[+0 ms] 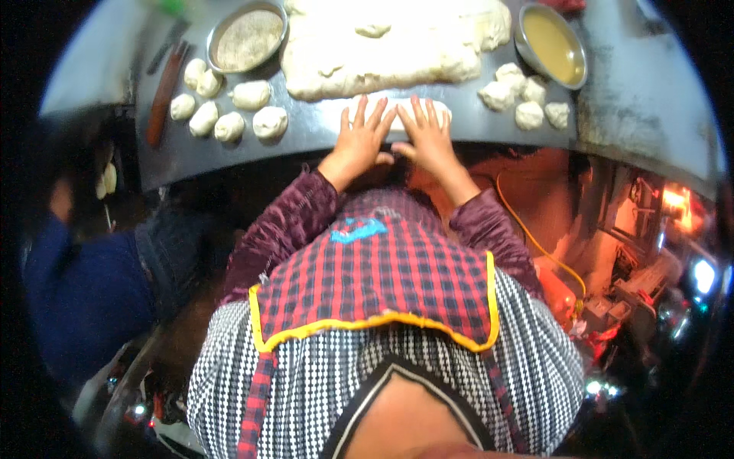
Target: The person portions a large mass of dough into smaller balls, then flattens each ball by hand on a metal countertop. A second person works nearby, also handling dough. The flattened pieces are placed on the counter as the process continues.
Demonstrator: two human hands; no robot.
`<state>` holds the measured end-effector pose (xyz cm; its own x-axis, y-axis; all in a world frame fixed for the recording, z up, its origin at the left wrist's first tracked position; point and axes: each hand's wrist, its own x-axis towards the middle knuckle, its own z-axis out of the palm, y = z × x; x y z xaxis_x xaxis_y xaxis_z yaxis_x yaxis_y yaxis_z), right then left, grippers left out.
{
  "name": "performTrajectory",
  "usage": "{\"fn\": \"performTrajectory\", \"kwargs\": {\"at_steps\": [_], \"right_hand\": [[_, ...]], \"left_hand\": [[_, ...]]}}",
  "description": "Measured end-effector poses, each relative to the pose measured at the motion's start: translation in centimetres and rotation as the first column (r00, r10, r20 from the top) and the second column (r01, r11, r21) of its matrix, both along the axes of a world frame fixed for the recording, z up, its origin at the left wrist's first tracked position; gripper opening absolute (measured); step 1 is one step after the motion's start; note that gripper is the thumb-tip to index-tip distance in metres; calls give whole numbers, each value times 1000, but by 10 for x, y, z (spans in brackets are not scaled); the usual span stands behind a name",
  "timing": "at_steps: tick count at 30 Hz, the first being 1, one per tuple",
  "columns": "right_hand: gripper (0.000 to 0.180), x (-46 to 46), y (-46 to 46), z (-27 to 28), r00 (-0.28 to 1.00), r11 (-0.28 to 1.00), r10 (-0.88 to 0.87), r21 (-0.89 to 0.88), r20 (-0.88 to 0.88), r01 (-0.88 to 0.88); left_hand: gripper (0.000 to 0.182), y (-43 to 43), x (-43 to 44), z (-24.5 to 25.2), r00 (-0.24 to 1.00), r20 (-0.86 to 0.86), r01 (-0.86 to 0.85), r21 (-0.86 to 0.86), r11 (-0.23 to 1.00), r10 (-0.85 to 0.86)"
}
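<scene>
Both of my hands lie flat, fingers spread, on a long roll of dough (330, 112) near the front edge of the metal worktop (309, 129). My left hand (362, 135) covers the middle part of the roll, and my right hand (425, 132) presses its right part. Neither hand grips anything; the dough under the palms is partly hidden. Just beyond the fingertips spreads a large slab of dough (378, 57), with a small dough piece (373, 30) on top. Several dough balls (269, 122) sit to the left, and more dough pieces (528, 115) are grouped at the right.
A metal bowl of granular, pale brown contents (249, 39) stands at the back left, near a brown wooden stick (163, 97). At the back right is a metal bowl of yellowish liquid (551, 46). An orange hose (536, 244) hangs below. Another person (92, 287) stands at the left.
</scene>
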<state>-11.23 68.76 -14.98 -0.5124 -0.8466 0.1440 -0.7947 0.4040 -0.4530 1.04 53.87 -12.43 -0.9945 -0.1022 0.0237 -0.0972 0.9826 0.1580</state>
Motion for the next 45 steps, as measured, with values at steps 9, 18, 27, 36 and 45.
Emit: {"fn": "performTrajectory", "kwargs": {"at_steps": [9, 18, 27, 36, 45], "right_hand": [[14, -23, 8, 28, 407, 849, 135, -317, 903, 422], [62, -46, 55, -6, 985, 986, -163, -56, -51, 160], [66, -280, 81, 47, 861, 864, -503, 37, 80, 502], [46, -272, 72, 43, 869, 863, -491, -105, 60, 494], [81, 28, -6, -4, 995, 992, 94, -89, 27, -92]], "left_hand": [[101, -8, 14, -21, 994, -48, -94, 51, 994, 96], [92, -1, 3, 6, 982, 84, -169, 10, 986, 168], [24, -52, 17, 21, 956, -228, -80, 410, 908, 187], [18, -266, -20, 55, 768, 85, -625, -110, 773, 634], [20, -251, -25, 48, 751, -77, -649, 95, 755, 655]]}}
